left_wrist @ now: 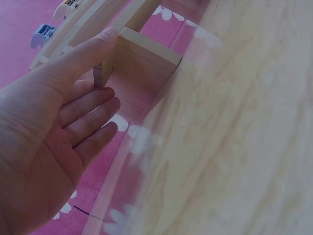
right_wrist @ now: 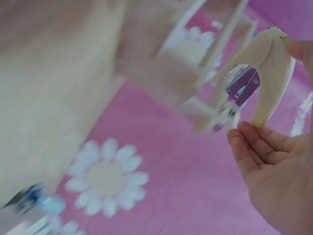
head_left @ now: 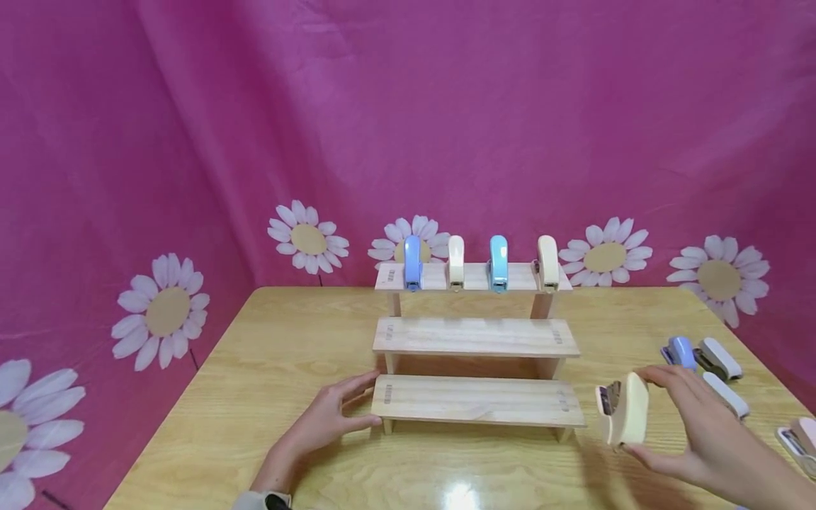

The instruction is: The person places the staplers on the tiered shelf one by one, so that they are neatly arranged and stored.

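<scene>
A three-step wooden display rack point(head_left: 478, 400) stands on the table. My left hand point(head_left: 334, 407) holds the left end of its lowest step, thumb at the front corner and fingers at the back; the left wrist view shows that thumb point(left_wrist: 93, 49) against the wood. To the right of the rack, my right hand point(head_left: 707, 432) pinches a pale yellow stapler point(head_left: 631, 411) by its two ends, raised above the table. Along the top step stand a periwinkle stapler point(head_left: 413, 262), a cream stapler point(head_left: 455, 262), a light blue stapler point(head_left: 499, 262) and another cream stapler point(head_left: 547, 262).
At the table's right side lie a periwinkle stapler point(head_left: 681, 352), a grey-white stapler point(head_left: 720, 358), a white stapler point(head_left: 727, 394) and a pale pink stapler point(head_left: 802, 439). A magenta curtain point(head_left: 446, 106) with daisies hangs behind the wooden table point(head_left: 287, 340).
</scene>
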`<state>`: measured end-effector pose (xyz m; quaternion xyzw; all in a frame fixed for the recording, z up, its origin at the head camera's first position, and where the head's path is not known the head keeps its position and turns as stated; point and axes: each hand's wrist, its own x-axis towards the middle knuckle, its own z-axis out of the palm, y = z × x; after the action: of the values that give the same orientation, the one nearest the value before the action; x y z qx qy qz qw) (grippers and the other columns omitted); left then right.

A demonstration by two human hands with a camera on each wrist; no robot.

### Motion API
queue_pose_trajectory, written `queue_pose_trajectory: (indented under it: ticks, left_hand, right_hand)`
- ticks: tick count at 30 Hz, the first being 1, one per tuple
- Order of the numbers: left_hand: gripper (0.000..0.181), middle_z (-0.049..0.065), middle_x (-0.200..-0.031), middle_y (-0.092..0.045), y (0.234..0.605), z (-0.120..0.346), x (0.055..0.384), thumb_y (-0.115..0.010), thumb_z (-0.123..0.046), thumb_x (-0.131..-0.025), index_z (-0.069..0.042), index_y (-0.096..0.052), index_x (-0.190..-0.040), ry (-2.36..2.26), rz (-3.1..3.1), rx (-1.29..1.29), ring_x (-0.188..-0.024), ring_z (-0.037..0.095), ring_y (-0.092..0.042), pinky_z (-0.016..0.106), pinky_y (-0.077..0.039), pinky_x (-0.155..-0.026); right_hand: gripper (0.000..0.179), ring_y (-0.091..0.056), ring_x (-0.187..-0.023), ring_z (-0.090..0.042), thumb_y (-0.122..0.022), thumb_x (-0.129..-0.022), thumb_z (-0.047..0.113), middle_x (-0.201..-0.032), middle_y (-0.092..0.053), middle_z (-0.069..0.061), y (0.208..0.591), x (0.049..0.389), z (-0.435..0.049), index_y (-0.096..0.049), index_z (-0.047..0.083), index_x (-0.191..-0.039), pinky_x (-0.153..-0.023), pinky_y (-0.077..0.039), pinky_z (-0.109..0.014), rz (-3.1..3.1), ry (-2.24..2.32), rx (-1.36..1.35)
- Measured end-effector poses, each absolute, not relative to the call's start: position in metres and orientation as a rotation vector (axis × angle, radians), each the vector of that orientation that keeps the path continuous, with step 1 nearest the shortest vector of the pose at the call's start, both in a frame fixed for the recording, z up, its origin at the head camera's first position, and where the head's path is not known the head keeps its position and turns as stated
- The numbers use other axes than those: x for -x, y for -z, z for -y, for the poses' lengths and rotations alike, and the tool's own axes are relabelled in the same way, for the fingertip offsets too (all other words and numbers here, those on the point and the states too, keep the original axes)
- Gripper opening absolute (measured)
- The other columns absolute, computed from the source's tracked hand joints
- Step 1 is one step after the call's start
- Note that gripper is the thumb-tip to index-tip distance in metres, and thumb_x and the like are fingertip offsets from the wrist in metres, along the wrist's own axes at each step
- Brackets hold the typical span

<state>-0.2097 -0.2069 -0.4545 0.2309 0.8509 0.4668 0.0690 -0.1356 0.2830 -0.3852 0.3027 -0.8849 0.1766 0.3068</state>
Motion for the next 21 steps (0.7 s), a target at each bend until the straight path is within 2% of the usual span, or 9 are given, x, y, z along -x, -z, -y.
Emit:
queue_pose_trajectory:
  ticks: [2,5,8,10,12,15,17,21]
  left_hand:
    - [0.076,0.020,-0.150,-0.046,0.456,0.208,0.208,-0.075,-0.034,-0.086,-0.003,-0.042,-0.147,-1.405,-2.569,-0.689,-0.133,0.039,-0.050,0.048,-0.041,-0.112]
    - [0.076,0.019,-0.150,-0.045,0.458,0.208,0.207,-0.075,-0.034,-0.085,-0.004,-0.042,-0.147,-1.406,-2.576,-0.681,-0.133,0.038,-0.051,0.048,-0.042,-0.112]
    - [0.075,0.018,-0.150,-0.045,0.458,0.208,0.208,-0.075,-0.034,-0.085,-0.005,-0.043,-0.147,-1.410,-2.578,-0.686,-0.133,0.037,-0.051,0.047,-0.042,-0.112]
    - [0.075,0.018,-0.150,-0.046,0.458,0.209,0.208,-0.075,-0.034,-0.085,-0.005,-0.043,-0.147,-1.411,-2.576,-0.693,-0.134,0.036,-0.051,0.046,-0.042,-0.112]
    - [0.075,0.018,-0.150,-0.046,0.459,0.210,0.208,-0.075,-0.034,-0.086,-0.005,-0.043,-0.147,-1.411,-2.574,-0.699,-0.134,0.036,-0.051,0.046,-0.043,-0.112]
    - [0.075,0.019,-0.149,-0.047,0.459,0.210,0.209,-0.074,-0.033,-0.085,-0.004,-0.043,-0.147,-1.411,-2.576,-0.715,-0.133,0.037,-0.051,0.046,-0.043,-0.111]
    - [0.075,0.019,-0.149,-0.047,0.459,0.210,0.209,-0.074,-0.033,-0.085,-0.003,-0.043,-0.147,-1.415,-2.576,-0.725,-0.133,0.037,-0.052,0.046,-0.043,-0.111]
    - [0.076,0.020,-0.149,-0.046,0.459,0.207,0.211,-0.075,-0.033,-0.085,-0.002,-0.042,-0.147,-1.418,-2.569,-0.735,-0.132,0.039,-0.052,0.047,-0.043,-0.110]
  right_hand:
    - [0.095,-0.037,-0.115,0.006,-0.088,-0.060,0.055,-0.113,-0.058,-0.010,0.375,0.142,-0.268,-0.053,-0.008,-0.122,-0.100,-0.019,0.007,2.319,-0.483,-0.848]
    - [0.092,-0.044,-0.112,-0.007,-0.082,-0.069,0.058,-0.115,-0.058,-0.011,0.360,0.153,-0.244,-0.052,-0.007,-0.126,-0.104,-0.019,0.005,2.302,-0.491,-0.909]
    - [0.089,-0.048,-0.110,-0.015,-0.084,-0.069,0.051,-0.118,-0.057,-0.010,0.348,0.165,-0.221,-0.051,-0.006,-0.129,-0.106,-0.023,0.003,2.302,-0.471,-0.955]
    - [0.086,-0.050,-0.109,-0.018,-0.083,-0.072,0.050,-0.119,-0.057,-0.010,0.341,0.173,-0.205,-0.050,-0.005,-0.130,-0.105,-0.037,-0.007,2.303,-0.456,-0.978]
    - [0.084,-0.052,-0.112,-0.021,-0.083,-0.074,0.047,-0.121,-0.057,-0.011,0.337,0.181,-0.189,-0.049,-0.005,-0.130,-0.100,-0.049,-0.022,2.307,-0.459,-0.994]
    - [0.083,-0.052,-0.114,-0.025,-0.085,-0.072,0.041,-0.123,-0.056,-0.013,0.332,0.194,-0.166,-0.048,-0.004,-0.130,-0.092,-0.055,-0.045,2.332,-0.483,-0.998]
    - [0.083,-0.052,-0.116,-0.026,-0.087,-0.070,0.036,-0.125,-0.055,-0.015,0.330,0.202,-0.153,-0.047,-0.004,-0.131,-0.094,-0.055,-0.049,2.356,-0.500,-0.998]
    - [0.084,-0.053,-0.116,-0.027,-0.088,-0.069,0.033,-0.126,-0.054,-0.016,0.329,0.213,-0.131,-0.046,-0.004,-0.132,-0.096,-0.056,-0.046,2.399,-0.518,-0.996]
